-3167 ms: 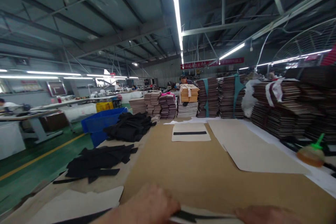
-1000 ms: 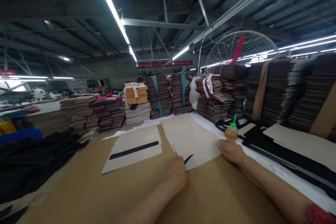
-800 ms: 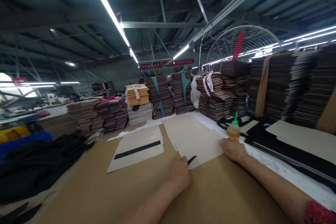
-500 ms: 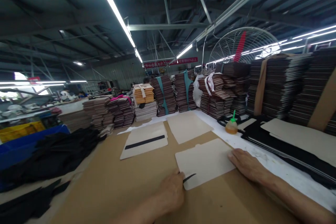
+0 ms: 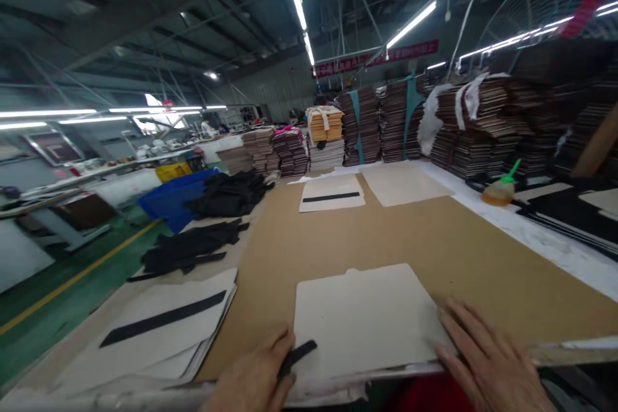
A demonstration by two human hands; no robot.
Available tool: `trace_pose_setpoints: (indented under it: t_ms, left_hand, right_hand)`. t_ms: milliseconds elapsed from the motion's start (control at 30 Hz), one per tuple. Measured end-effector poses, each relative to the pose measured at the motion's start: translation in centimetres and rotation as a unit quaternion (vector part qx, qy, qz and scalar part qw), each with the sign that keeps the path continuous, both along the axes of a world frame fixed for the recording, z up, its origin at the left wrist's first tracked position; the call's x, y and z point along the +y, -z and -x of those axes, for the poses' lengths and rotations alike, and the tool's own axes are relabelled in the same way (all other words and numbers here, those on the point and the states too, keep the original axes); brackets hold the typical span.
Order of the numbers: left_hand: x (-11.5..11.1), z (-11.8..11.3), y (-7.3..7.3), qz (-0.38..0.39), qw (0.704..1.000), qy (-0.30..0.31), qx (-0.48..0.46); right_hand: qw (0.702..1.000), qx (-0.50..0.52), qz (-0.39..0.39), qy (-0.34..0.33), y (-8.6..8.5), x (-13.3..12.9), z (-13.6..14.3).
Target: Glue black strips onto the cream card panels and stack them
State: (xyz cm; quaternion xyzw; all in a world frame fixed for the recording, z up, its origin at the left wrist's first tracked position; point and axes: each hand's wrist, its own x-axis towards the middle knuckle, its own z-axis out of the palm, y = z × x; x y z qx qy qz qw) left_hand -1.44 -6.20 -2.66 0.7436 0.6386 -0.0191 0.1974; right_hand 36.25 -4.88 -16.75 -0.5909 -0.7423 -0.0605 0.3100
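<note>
Near the front edge of the brown work surface [image 5: 270,251] lies a pale, flat panel [image 5: 362,318] with a small tab on its far edge. My left hand [image 5: 258,367] is closed at the panel's lower left corner, with a short black strip [image 5: 302,353] sticking out of its grip over the panel. At the panel's right edge, my right hand [image 5: 487,360] rests with its fingers stretched out. To the left, a stack of similar pale panels [image 5: 183,335] bears a long black strip [image 5: 164,318] across the top one.
Farther back lie a pale panel [image 5: 333,185] with a black strip across it and a plain pale sheet [image 5: 405,183]. Black fabric pieces [image 5: 193,244] line the left side. A green-tipped bottle [image 5: 499,190] stands right. Tall bundled stacks [image 5: 362,125] rise behind.
The panel has come closer to me, to the table's front edge, along with both hands. My view has turned left and down, bringing the panel stack at left into sight.
</note>
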Motion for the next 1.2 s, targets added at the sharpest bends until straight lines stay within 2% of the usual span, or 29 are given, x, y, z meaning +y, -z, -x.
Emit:
trace_pose_setpoints:
  t_ms: [67, 133, 233, 300, 367, 467, 533, 600, 667, 700, 833, 900, 1067, 1200]
  left_hand:
    - [-0.6, 0.5, -0.2, 0.012, 0.998, -0.051, -0.037]
    - [-0.7, 0.0, -0.8, 0.058, 0.987, -0.074, -0.128]
    - [-0.5, -1.5, -1.3, 0.124, 0.956, -0.077, -0.255]
    - [-0.4, -2.7, -1.0, 0.134, 0.946, -0.068, -0.286]
    - [-0.5, -3.8, -0.4, 0.125, 0.947, -0.049, -0.291]
    - [-0.8, -5.2, 0.2, 0.092, 0.965, -0.002, -0.247]
    - [-0.9, -5.8, 0.1, 0.072, 0.972, 0.034, -0.221]
    - [-1.1, -5.9, -0.2, 0.068, 0.971, 0.045, -0.225]
    - [-1.2, -5.3, -0.6, 0.086, 0.961, 0.031, -0.26]
    - [-1.3, -4.8, -0.6, 0.102, 0.954, 0.019, -0.283]
    - [-1.3, -2.1, -0.1, 0.199, 0.919, -0.055, -0.336]
    - [-1.1, -1.0, 0.3, 0.218, 0.913, -0.089, -0.333]
    - [-0.2, 0.6, 1.0, 0.163, 0.936, -0.108, -0.293]
    - [1.1, 1.1, 2.5, 0.11, 0.938, -0.156, -0.289]
  right_hand:
    - [0.996, 0.079, -0.013, -0.027, -0.7, -0.5, 1.5]
    - [0.978, 0.182, 0.048, -0.09, -3.0, -1.0, 3.7]
    - [0.915, 0.294, 0.218, -0.169, -7.2, -1.6, 7.9]
    - [0.868, 0.356, 0.298, -0.175, -9.1, -1.8, 10.7]
    - [0.815, 0.433, 0.344, -0.173, -9.9, -1.8, 12.8]
    - [0.738, 0.507, 0.395, -0.203, -9.8, -1.7, 14.3]
    - [0.708, 0.517, 0.433, -0.211, -9.7, -1.6, 14.3]
    - [0.689, 0.529, 0.455, -0.197, -9.7, -1.7, 13.5]
    - [0.686, 0.548, 0.445, -0.176, -9.7, -1.6, 12.2]
    - [0.694, 0.556, 0.428, -0.162, -9.7, -1.5, 11.4]
    - [0.751, 0.545, 0.362, -0.087, -9.1, -1.1, 7.9]
    - [0.765, 0.53, 0.359, -0.064, -8.5, -1.1, 6.6]
    - [0.771, 0.486, 0.405, -0.067, -6.9, -1.3, 4.7]
    - [0.794, 0.432, 0.422, -0.065, -7.1, -0.4, 3.6]
